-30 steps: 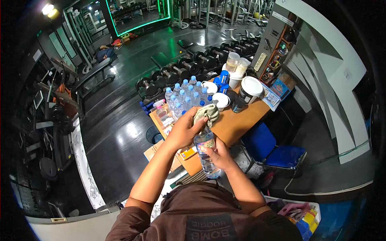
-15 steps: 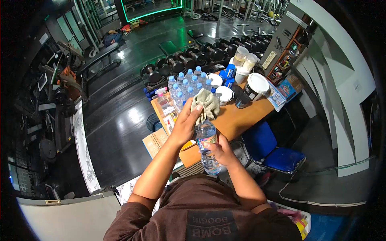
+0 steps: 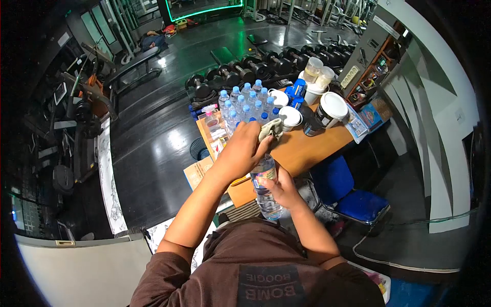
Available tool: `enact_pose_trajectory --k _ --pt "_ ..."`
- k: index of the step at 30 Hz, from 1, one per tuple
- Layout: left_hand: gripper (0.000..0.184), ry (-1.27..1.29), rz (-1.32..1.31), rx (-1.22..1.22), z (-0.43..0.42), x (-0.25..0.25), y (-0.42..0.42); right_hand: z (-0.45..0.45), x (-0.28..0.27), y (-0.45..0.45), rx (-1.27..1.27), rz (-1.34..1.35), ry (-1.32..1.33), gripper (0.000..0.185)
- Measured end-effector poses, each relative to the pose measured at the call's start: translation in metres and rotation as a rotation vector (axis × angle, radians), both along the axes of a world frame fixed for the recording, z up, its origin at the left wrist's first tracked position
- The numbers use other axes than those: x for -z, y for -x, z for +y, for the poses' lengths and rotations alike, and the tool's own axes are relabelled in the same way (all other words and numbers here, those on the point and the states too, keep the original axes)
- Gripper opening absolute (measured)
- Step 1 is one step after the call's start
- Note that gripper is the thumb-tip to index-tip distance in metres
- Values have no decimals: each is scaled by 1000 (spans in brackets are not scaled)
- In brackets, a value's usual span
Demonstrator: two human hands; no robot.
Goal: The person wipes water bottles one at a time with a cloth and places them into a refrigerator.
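Note:
My left hand [image 3: 240, 149] grips a pale greenish cloth [image 3: 271, 130], bunched between thumb and fingers above the neck of a clear plastic bottle. That bottle [image 3: 266, 197] has a colourful label and stands roughly upright in front of my chest, its base towards me. Wrapped round its label area is my right hand [image 3: 284, 189]. The bottle's top is hidden behind my left hand. Just beyond my hands, several clear bottles with blue caps [image 3: 247, 105] stand grouped on the wooden table [image 3: 307, 148].
White tubs [image 3: 333, 106], a dark jar [image 3: 312, 127] and blue cans [image 3: 298, 89] stand on the table. A blue chair [image 3: 358, 204] is at the right. Dumbbells [image 3: 240, 74] line a rack behind the table, and a wire basket [image 3: 199, 148] is beside its left edge.
The cloth was opened out above the bottle and is now bunched and lower, partly covered by my left hand. The bottle stays in my right hand. The view has shifted.

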State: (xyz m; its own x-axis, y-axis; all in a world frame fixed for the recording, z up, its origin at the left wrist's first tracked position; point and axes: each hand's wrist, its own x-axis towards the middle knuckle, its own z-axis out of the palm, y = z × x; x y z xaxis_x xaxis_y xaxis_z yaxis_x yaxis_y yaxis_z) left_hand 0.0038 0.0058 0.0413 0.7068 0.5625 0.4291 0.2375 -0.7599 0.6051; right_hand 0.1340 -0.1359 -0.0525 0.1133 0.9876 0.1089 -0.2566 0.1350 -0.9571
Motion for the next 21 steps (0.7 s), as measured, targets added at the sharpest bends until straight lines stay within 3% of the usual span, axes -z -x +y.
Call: enact_pose_trajectory --k 4,5,10,13,16,18,20,21 --pt "37 145 106 -185 -6 2 -3 5 7 -5 23 -302 -36 57" --pt "33 242 79 -137 -8 1 -2 5 8 -2 47 -225 -49 56" --pt "34 213 -220 23 -18 34 2 -4 -9 -4 -19 68 55 51" --pt "41 801 -682 255 -20 58 3 -4 -22 -5 -72 136 119 49" --pt "46 977 -717 257 -19 62 8 -4 -29 -4 -22 193 165 58" --pt "48 971 -723 282 -19 51 10 -3 -25 -9 -76 141 175 55" --pt "48 990 -558 274 -19 27 12 -3 -21 -11 -93 128 175 54" --pt "47 850 -510 241 -14 27 10 -4 -22 -10 -94 107 178 52"
